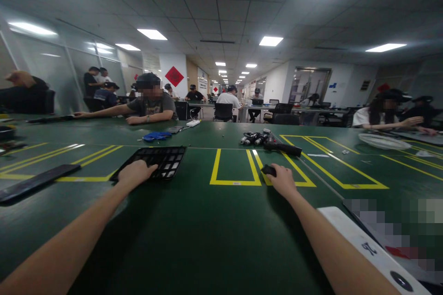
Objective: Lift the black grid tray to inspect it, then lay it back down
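Observation:
My left hand (135, 173) is at the left part of a shallow black tray (178, 152) divided into small compartments. Its fingers are closed over the tray, the thumb side pointing right. Pale pieces show in some compartments. Farther right, my right hand (284, 179) grips a small dark object (268, 170), whose kind I cannot make out, just above or on the table. It is over the right yellow tape rectangle (304, 184). Another tape rectangle (216, 166) lies between my hands.
Black cables and connectors (254, 138) lie beyond my right hand, beside a dark handheld tool (282, 148). Blue gloves (157, 136) are past the tray. A long black case (38, 184) sits left, a white device (363, 244) right. People sit across the green table (194, 230).

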{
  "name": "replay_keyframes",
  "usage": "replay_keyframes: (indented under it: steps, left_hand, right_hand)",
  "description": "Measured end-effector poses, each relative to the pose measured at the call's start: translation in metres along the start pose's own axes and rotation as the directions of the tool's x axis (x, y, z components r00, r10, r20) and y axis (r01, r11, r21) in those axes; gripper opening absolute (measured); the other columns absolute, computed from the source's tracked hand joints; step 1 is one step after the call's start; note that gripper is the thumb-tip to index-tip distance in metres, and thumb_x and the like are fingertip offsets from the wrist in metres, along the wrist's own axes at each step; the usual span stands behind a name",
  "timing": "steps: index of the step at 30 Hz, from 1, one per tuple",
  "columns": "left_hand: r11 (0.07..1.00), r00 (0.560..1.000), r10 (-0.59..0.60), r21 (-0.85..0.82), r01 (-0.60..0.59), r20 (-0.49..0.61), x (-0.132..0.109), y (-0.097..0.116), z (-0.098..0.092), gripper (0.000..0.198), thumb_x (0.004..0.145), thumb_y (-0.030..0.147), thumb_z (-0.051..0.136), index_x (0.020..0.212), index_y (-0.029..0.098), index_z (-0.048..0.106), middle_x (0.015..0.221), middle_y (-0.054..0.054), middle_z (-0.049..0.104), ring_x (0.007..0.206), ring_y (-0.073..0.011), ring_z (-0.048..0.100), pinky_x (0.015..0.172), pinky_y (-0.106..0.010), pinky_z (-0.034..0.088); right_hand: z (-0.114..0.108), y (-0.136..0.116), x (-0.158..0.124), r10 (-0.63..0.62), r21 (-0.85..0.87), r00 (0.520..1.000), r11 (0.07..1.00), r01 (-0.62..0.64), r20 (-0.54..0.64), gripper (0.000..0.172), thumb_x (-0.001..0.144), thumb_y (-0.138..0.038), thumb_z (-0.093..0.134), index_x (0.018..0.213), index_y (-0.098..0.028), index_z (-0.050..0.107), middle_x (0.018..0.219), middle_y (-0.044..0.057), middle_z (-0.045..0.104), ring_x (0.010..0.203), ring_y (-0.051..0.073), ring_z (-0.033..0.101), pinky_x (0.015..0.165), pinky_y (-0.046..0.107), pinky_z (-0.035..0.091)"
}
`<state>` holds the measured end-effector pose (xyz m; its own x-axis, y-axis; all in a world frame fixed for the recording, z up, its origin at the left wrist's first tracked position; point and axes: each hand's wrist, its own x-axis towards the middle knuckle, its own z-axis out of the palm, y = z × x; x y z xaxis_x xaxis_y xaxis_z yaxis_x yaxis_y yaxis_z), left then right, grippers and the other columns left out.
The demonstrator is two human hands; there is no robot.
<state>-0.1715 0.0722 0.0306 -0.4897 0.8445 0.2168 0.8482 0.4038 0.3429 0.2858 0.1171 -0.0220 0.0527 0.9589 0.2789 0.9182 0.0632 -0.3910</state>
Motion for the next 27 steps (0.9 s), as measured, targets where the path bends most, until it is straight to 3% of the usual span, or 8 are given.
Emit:
replay_keyframes:
  steps: [2,5,9,11,13,17,22,27]
  left_hand:
    - [0.998,0.999,0.039,0.051,-0.04,0.019,-0.017,0.032,0.008,0.042,0.072,0.055,0.043,0.069,0.014,0.052,0.085,-0.018,0.061,0.086,-0.0329,0.057,0.065,-0.036,0.043]
    - [0.971,0.975,0.222,-0.101,-0.218,0.031,-0.054,0.086,0.025,0.039,0.079,0.05,0.034,0.082,0.016,0.051,0.084,-0.011,0.06,0.075,-0.0237,0.058,0.058,-0.029,0.039]
    - [0.856,0.878,0.472,-0.276,-0.436,0.079,-0.108,0.129,0.047,0.035,0.079,0.049,0.039,0.088,0.017,0.049,0.078,-0.005,0.057,0.068,-0.0178,0.054,0.054,-0.026,0.035]
    - [0.798,0.822,0.564,-0.312,-0.516,0.082,-0.126,0.135,0.054,0.032,0.078,0.047,0.041,0.09,0.017,0.047,0.076,-0.003,0.055,0.067,-0.0165,0.051,0.056,-0.026,0.035]
    - [0.765,0.79,0.605,-0.347,-0.542,0.1,-0.136,0.134,0.059,0.031,0.078,0.045,0.042,0.092,0.017,0.045,0.073,-0.002,0.051,0.065,-0.0154,0.048,0.056,-0.027,0.035]
    - [0.733,0.776,0.62,-0.437,-0.521,0.117,-0.141,0.129,0.062,0.029,0.078,0.041,0.044,0.094,0.018,0.041,0.07,0.001,0.045,0.063,-0.0139,0.044,0.057,-0.026,0.036]
    - [0.712,0.753,0.643,-0.47,-0.522,0.137,-0.143,0.127,0.062,0.029,0.077,0.041,0.045,0.096,0.018,0.04,0.07,0.001,0.043,0.063,-0.0136,0.043,0.058,-0.026,0.035]
    - [0.692,0.737,0.656,-0.517,-0.504,0.161,-0.142,0.126,0.061,0.031,0.077,0.041,0.047,0.097,0.018,0.04,0.072,0.002,0.042,0.066,-0.0131,0.043,0.06,-0.025,0.036]
  right_hand:
    - [0.004,-0.013,-0.003,-0.102,0.147,0.994,0.984,0.096,0.035,0.051,0.072,-0.028,0.054,0.12,-0.014,0.046,0.118,0.008,0.053,0.112,0.024,0.041,0.095,0.035,0.032]
    - [0.011,-0.036,-0.014,-0.266,0.382,0.959,0.899,0.211,0.095,0.049,0.07,-0.025,0.057,0.117,-0.015,0.049,0.117,0.007,0.053,0.111,0.021,0.044,0.096,0.035,0.033]
    - [0.02,-0.057,-0.031,-0.469,0.726,0.876,0.642,0.248,0.116,0.046,0.071,-0.027,0.057,0.115,-0.015,0.05,0.115,0.008,0.056,0.105,0.02,0.051,0.094,0.036,0.038]
    - [0.024,-0.062,-0.038,-0.53,0.785,0.845,0.552,0.282,0.069,0.043,0.073,-0.028,0.055,0.114,-0.016,0.051,0.119,0.009,0.054,0.11,0.021,0.049,0.096,0.038,0.036]
    - [0.027,-0.064,-0.041,-0.566,0.76,0.824,0.537,0.366,0.003,0.044,0.075,-0.03,0.053,0.117,-0.016,0.049,0.128,0.009,0.046,0.118,0.022,0.041,0.101,0.04,0.031]
    - [0.026,-0.064,-0.045,-0.637,0.707,0.77,0.536,0.462,-0.02,0.052,0.077,-0.03,0.052,0.126,-0.018,0.041,0.137,0.009,0.035,0.125,0.022,0.032,0.104,0.04,0.025]
    - [0.009,-0.07,-0.051,-0.731,0.706,0.681,0.504,0.498,0.043,0.048,0.077,-0.033,0.052,0.123,-0.019,0.046,0.134,0.007,0.04,0.124,0.02,0.035,0.107,0.038,0.021]
    - [-0.003,-0.074,-0.052,-0.758,0.693,0.643,0.519,0.5,0.103,0.05,0.079,-0.037,0.051,0.126,-0.02,0.042,0.134,0.004,0.04,0.122,0.02,0.037,0.105,0.037,0.026]
